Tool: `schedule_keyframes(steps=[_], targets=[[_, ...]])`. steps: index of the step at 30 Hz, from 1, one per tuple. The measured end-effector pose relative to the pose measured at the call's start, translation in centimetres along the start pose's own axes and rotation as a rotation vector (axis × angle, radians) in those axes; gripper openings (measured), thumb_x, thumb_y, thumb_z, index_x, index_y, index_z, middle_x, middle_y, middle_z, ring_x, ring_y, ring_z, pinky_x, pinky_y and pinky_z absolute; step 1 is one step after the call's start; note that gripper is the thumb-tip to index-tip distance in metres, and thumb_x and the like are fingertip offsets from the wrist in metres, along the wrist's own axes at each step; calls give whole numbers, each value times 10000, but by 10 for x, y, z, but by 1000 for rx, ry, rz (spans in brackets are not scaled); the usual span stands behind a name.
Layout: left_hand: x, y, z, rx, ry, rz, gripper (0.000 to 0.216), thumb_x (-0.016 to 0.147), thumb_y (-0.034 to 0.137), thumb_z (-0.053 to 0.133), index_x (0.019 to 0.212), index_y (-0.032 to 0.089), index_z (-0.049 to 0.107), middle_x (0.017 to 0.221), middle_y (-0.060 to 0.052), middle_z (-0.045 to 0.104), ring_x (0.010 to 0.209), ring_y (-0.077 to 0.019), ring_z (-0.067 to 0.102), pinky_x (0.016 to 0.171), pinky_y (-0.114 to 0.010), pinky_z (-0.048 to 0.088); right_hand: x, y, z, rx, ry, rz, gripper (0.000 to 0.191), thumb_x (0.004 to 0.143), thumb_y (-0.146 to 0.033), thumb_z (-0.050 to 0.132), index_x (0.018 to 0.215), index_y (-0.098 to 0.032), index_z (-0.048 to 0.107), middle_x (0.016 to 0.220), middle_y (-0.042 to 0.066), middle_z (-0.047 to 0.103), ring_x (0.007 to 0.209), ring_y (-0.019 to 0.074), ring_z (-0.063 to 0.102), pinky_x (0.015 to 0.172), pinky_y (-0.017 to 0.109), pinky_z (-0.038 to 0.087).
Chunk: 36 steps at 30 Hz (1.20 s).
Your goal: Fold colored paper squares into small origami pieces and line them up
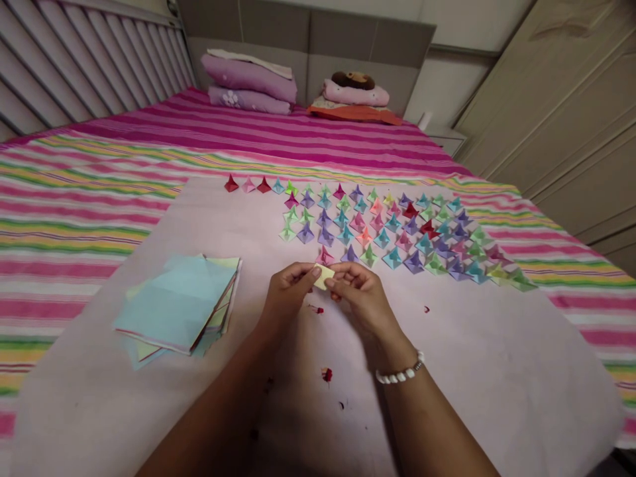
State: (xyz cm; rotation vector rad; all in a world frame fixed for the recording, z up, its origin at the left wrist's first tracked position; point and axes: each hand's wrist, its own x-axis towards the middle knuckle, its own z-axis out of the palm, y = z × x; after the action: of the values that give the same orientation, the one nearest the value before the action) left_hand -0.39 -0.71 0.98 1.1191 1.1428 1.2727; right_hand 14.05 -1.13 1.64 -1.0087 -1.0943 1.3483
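Observation:
A small folded piece of pale yellow paper [324,275] is pinched between my two hands over the middle of the white sheet. My left hand [292,286] grips its left edge between thumb and fingers. On the opposite edge, my right hand [358,289] holds it the same way, with a white beaded bracelet on that wrist. Just beyond my fingers stand rows of small folded paper boats [394,258] in red, pink, purple, blue, green and yellow. To the left of my hands lies a loose stack of coloured paper [181,301], light blue on top.
The white sheet [497,371] bears small red printed marks and covers a striped bedspread [64,265]. Folded purple bedding [251,83] and a pink and orange pile [355,99] sit by the headboard [278,30]. A slatted rail [94,59] runs along the left; a wardrobe [561,112] stands right.

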Motion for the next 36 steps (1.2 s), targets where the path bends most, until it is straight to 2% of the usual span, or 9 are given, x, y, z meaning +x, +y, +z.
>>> schedule_keyframes(steps=[3,7,13,19,22,28,32,36], targets=[[0,0,4,-79,26,38,381,645,304,773,970,156,639,800,-9,658,724,-128,603,689,-255,478,1,-1,-1,39,24,-38,340,600,-288,822,892,-206,667,607,-68,585,483,89,552,490,224,451],[1,-3,5,-99,-8,89,343,629,252,785,865,165,552,769,1,644,700,-118,621,673,-240,485,1,-3,-1,64,19,-54,328,615,-268,804,911,-209,673,632,-67,590,486,89,578,498,226,465],[0,0,3,-157,-85,7,343,615,265,802,799,167,531,754,4,659,688,-120,639,664,-236,484,0,-3,-2,50,11,0,286,609,-263,795,861,-194,678,634,-54,611,486,99,594,493,230,470],[3,2,1,-111,-113,-71,394,576,333,827,784,167,537,707,20,643,597,-112,617,553,-214,447,1,-3,-2,77,33,0,271,604,-239,800,838,-187,673,617,-58,616,480,96,602,491,220,471],[4,0,-2,-121,-159,-127,412,569,343,832,798,162,541,707,20,650,592,-100,604,549,-202,438,1,-3,-3,95,34,3,282,591,-243,816,829,-186,673,613,-59,623,477,94,604,490,215,472],[4,-2,-4,-128,-182,-63,330,619,315,806,823,155,602,705,18,665,595,-82,581,581,-197,446,0,-4,-4,82,-44,34,285,599,-266,816,838,-192,679,555,-53,628,486,120,619,519,244,502],[3,-3,-4,-61,-220,-65,302,684,323,760,917,150,679,726,-9,691,630,-105,608,603,-216,468,1,-5,-4,84,-41,38,262,596,-263,811,804,-185,672,541,-39,645,472,119,606,511,242,495],[2,-2,-3,-78,-212,-72,266,680,313,765,884,150,709,704,-8,693,635,-110,614,605,-215,472,1,-3,-3,89,-30,35,223,601,-252,797,768,-182,667,505,-39,639,452,114,589,498,234,484]])
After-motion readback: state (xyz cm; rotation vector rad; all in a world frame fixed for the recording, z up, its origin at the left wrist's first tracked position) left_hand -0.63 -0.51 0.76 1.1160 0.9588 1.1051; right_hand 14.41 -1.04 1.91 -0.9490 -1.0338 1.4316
